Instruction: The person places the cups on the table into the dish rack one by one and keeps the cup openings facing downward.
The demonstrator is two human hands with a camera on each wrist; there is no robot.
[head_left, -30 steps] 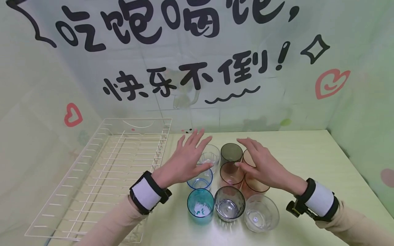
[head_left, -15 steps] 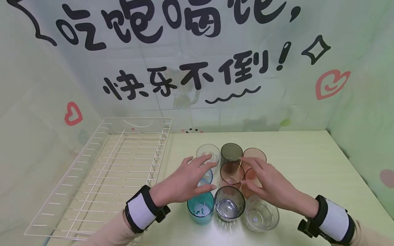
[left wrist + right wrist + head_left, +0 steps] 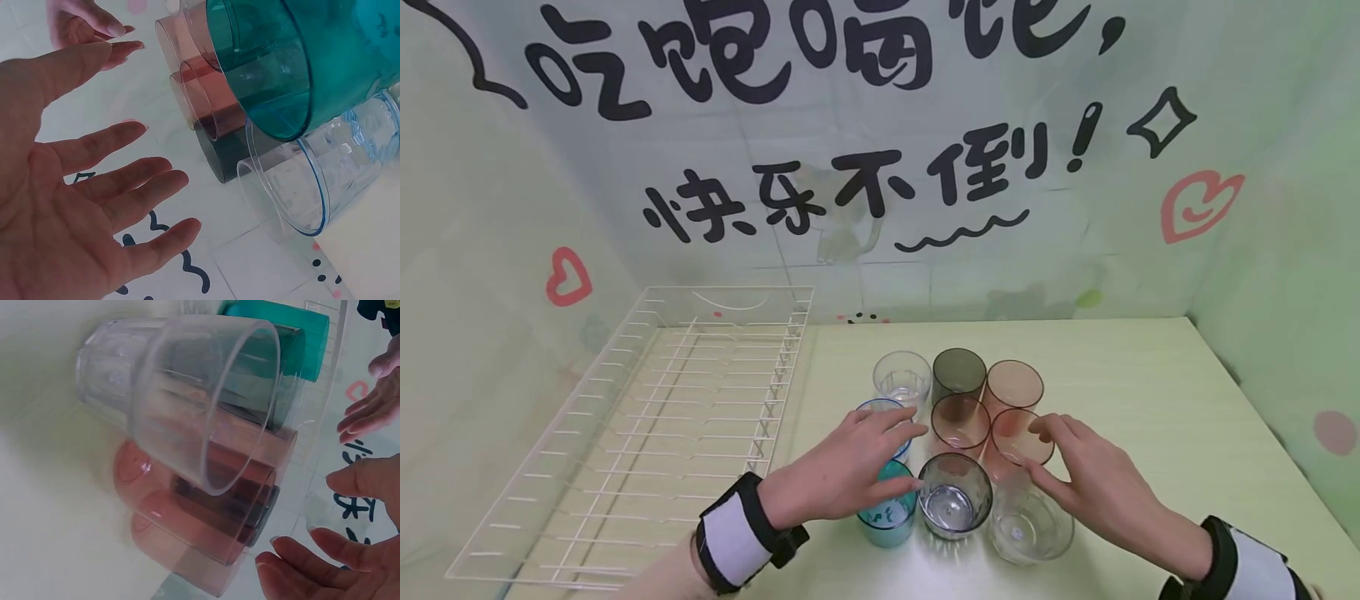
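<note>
Drinking glasses stand upright in close rows. My left hand (image 3: pixel 850 467), fingers spread and holding nothing, hovers over the blue-rimmed glass (image 3: pixel 880 405) and the teal glass (image 3: pixel 887 530), partly covering both. In the left wrist view a gap separates that hand (image 3: pixel 87 200) from the teal glass (image 3: pixel 269 69). My right hand (image 3: pixel 1105 487) hangs beside the front-right pink glass (image 3: pixel 1018 437) and the clear glass (image 3: pixel 1032 529); its fingers are relaxed, with nothing in them. From the right wrist, the clear glass (image 3: pixel 181 394) stands in front of the pink ones.
A white wire rack (image 3: pixel 647 433) lies to the left of the glasses. Behind them are a grey-green glass (image 3: pixel 958 371), another clear glass (image 3: pixel 901 377) and further pink glasses (image 3: pixel 958 423). A smoky glass (image 3: pixel 955 500) stands at the front. A printed cloth (image 3: pixel 820 275) hangs at the back.
Both hands have come down and back toward the front of the glasses. The right hand has shifted right, uncovering the pink glasses. The glasses have stayed in place.
</note>
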